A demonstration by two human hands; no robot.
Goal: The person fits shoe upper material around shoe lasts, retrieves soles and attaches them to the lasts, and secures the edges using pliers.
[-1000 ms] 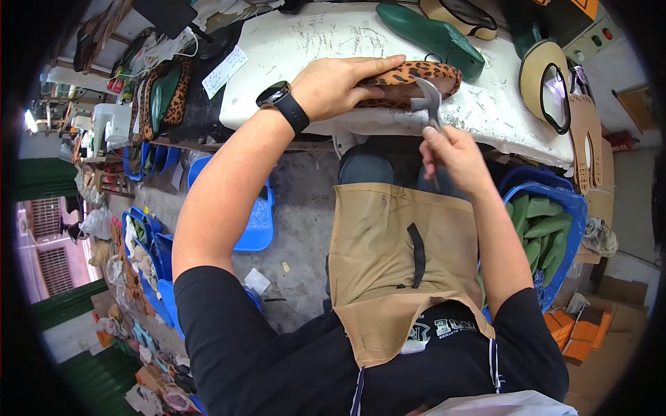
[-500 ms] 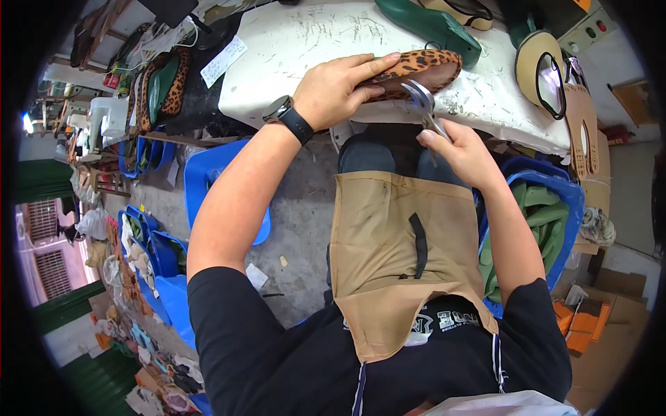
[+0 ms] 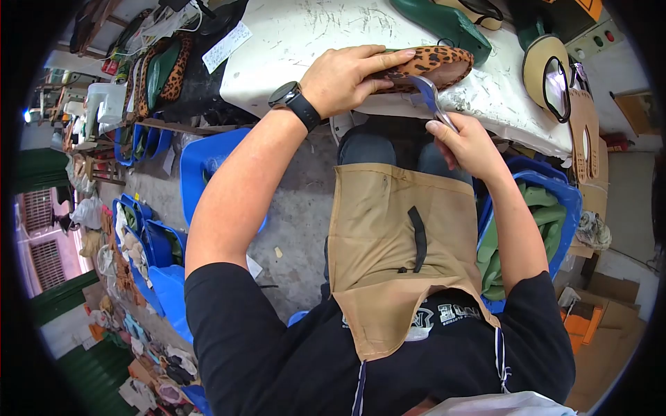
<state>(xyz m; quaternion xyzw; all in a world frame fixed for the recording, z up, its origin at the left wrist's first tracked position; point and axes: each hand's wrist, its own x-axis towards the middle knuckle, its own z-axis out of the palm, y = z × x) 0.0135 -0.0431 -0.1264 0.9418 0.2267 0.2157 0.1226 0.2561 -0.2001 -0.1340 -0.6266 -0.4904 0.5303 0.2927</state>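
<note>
A leopard-print shoe (image 3: 447,61), the landmark here, lies near the close edge of a white-covered surface (image 3: 305,35), its opening facing the person. The left hand (image 3: 341,80) is at the shoe's left end, its grip partly closed, fingers stretched along the far side and thumb on the near side. A black watch (image 3: 284,94) is on that wrist. The right hand (image 3: 468,145), just nearer the person than the shoe, has its grip closed around the handle of a metal claw hammer (image 3: 430,95). The hammer's head is at the shoe's near side; whether they touch, I cannot tell.

Just beyond the shoe is a dark green shoe form (image 3: 451,29). To the shoe's right, well apart, is a beige piece with a black-edged opening (image 3: 534,73). Left of the shoe, past the hand, is a handwritten paper (image 3: 227,47); farther left is another leopard-print piece (image 3: 144,90) around a green form (image 3: 163,72). Below and right of the shoe, a blue basket (image 3: 574,208) holds lighter green forms (image 3: 531,232). Nearer the person than the shoe, a tan apron (image 3: 378,222) covers the lap.
</note>
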